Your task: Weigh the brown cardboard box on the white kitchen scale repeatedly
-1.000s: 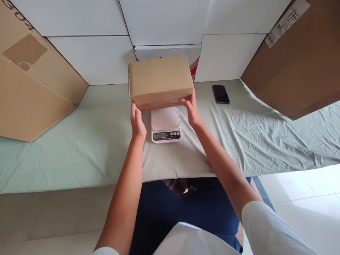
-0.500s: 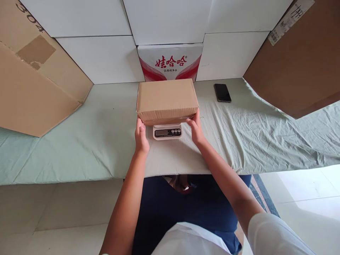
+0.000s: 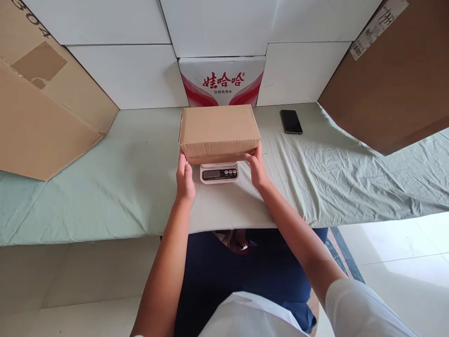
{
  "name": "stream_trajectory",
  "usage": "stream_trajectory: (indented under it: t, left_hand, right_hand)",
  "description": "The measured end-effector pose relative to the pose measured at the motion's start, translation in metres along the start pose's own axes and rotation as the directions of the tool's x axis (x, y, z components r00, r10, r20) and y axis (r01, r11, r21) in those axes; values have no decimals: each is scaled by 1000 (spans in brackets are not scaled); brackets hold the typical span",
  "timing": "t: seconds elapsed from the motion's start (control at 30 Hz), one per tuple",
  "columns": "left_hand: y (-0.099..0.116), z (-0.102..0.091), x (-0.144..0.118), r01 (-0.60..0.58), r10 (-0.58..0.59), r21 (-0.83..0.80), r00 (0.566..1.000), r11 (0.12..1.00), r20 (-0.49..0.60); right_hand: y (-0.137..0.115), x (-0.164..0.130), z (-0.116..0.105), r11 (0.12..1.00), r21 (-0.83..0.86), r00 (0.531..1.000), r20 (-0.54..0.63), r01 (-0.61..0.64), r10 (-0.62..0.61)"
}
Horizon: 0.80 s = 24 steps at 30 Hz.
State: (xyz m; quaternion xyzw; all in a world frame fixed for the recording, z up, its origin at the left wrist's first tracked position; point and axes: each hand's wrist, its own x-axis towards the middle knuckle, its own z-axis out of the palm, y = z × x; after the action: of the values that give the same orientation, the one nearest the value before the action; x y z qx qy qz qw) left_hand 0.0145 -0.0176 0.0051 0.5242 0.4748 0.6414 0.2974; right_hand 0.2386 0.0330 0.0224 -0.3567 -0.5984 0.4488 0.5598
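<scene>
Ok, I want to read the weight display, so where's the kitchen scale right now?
In the head view the kitchen scale sits centre on the green cloth, under the cardboard box, between both hands.

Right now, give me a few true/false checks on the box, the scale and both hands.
1. The cardboard box sits on the scale. True.
2. The scale's display is hidden under the box. False: the display and buttons stick out at the near edge.
3. The left hand and the right hand touch the box's near bottom corners. True.
4. The phone lies on top of the box. False: it lies on the green cloth, to the right of the box.
5. The red-printed carton stands behind the box. True.
</scene>
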Motion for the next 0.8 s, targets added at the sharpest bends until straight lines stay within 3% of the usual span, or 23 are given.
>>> stream_trajectory:
  t: [0.23, 0.4, 0.47, 0.57, 0.8]
  left_hand:
    - [-3, -4, 0, -12, 11, -35, 1000, 999, -6]
    - [-3, -18, 5, 48, -55, -42, 977, 998, -206]
    - [-2, -21, 6, 51, -67, -78, 971, 996, -230]
    - [-2, -19, 6, 34, -55, -109, 978, 994, -200]
    - [-5, -10, 5, 22, -30, -91, 996, 996, -86]
  right_hand:
    - [2, 2, -2, 998, 58, 999, -25, -22, 24]
    - [3, 14, -30, 988, 134, 972, -212, -76, 104]
    - [4, 17, -39, 989, 132, 966, -241, -65, 95]
    - [6, 17, -39, 991, 110, 976, -200, -69, 91]
    - [15, 10, -18, 986, 135, 990, -80, -101, 113]
